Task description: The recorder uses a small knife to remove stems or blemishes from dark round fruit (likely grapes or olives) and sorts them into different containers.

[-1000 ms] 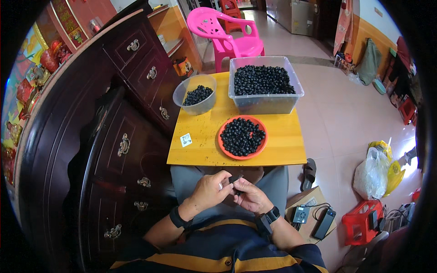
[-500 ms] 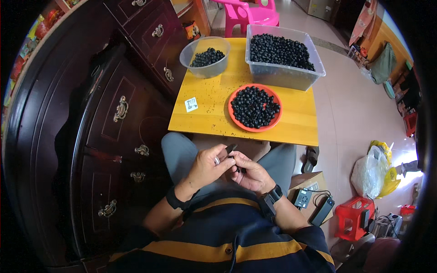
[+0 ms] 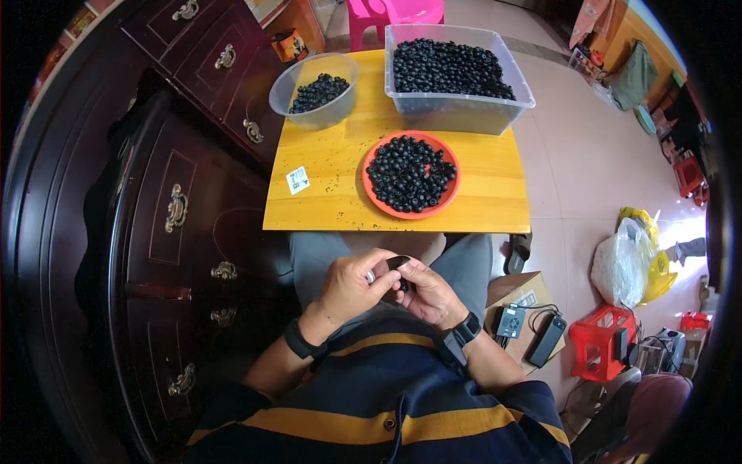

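Note:
My two hands meet above my lap, just in front of the yellow table (image 3: 309,213). My left hand (image 3: 355,284), with a ring on one finger, is closed on a small, flat, dark tool (image 3: 398,263) whose kind I cannot make out. Against it, my right hand (image 3: 433,297) pinches a small black bead (image 3: 403,285), mostly hidden by the fingers. On the table's near part, an orange-red plate (image 3: 454,193) holds many glossy black beads with small holes.
Behind the plate stand a clear rectangular bin (image 3: 456,116) full of black beads and a clear round bowl (image 3: 280,91) with fewer. Dark wooden drawers (image 3: 166,301) rise close on the left. At right are a cardboard box (image 3: 502,290) and a red stool (image 3: 593,340).
The view has shifted, so the table and containers appear further left and higher. My hands stay together; the dark tool's tip now lies against my right thumb.

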Available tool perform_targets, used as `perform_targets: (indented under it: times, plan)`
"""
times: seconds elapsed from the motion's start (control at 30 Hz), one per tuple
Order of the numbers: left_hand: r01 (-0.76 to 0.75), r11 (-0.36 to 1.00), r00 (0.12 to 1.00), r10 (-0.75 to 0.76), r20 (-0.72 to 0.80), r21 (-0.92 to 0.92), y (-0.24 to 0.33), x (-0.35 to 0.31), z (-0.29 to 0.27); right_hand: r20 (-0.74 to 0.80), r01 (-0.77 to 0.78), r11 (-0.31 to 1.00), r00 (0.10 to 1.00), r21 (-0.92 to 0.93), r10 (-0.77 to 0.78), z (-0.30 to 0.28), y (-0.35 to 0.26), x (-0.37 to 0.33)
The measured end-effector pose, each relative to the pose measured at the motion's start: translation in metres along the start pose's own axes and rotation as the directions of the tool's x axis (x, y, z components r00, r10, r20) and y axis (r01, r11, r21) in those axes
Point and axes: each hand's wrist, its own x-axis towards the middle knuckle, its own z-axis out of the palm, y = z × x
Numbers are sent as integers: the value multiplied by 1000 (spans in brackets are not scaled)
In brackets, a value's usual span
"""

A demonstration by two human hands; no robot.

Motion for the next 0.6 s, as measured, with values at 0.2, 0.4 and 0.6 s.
perform_targets:
  times: [0.2,0.4,0.6]
  plan:
    - [-99,972,993,110,-43,214,-5,12,8,-76,-1,1000,997,25,3,-1,-12,-3]
    - [-205,942,969,234,-81,265,0,26,17,-88,115,990,990,83,-107,-6,-20,-5]
    - [-238,948,965,255,-59,209,9,45,28,-82,209,966,977,154,-199,-11,-36,-14]
